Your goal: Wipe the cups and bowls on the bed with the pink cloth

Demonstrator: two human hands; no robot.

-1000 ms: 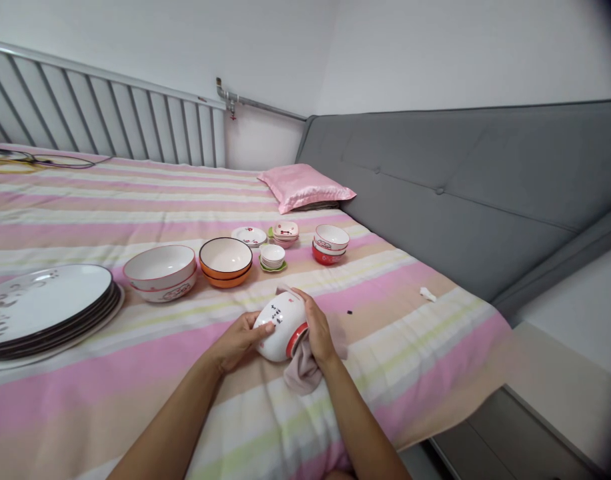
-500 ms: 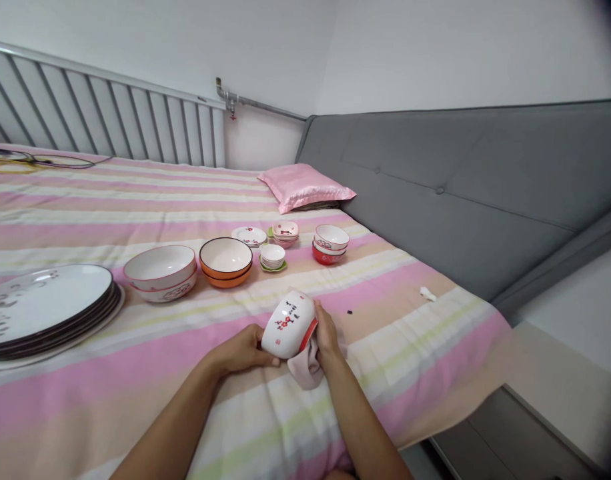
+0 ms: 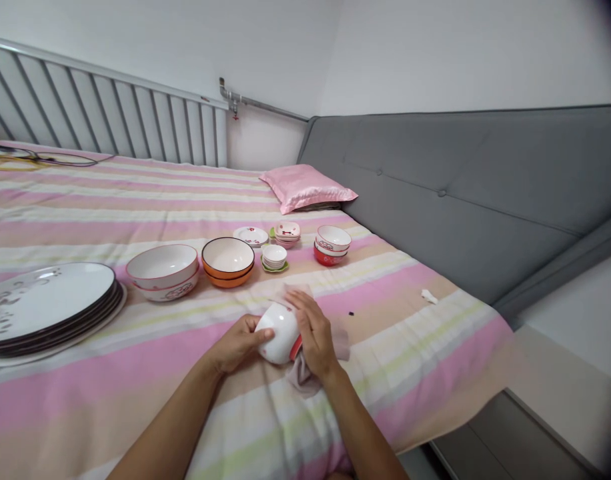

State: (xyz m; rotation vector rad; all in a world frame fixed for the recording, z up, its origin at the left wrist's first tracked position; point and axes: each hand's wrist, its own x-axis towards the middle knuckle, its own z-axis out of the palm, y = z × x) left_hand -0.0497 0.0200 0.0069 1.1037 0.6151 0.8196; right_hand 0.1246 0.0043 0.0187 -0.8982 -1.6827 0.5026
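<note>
A white bowl with a red band at its base is tilted on its side between my hands, just above the striped bed cover. My left hand grips its left side, thumb lying across the outer wall. Draped over the bowl's right side, my right hand presses a pale pink cloth against it. Part of the cloth shows beyond the fingers and hangs below the palm. Most of the bowl's printed pattern is covered by the right hand.
Stacked large plates lie at left. Beyond my hands stand white bowls, orange bowls, small plates, small dishes, pink square dishes and red-white bowls. A pink pillow rests near the grey headboard.
My right hand has moved from the bowl's right edge up over its outer side, bringing the cloth along. The bowl has turned, and my left thumb now lies higher on its wall.
</note>
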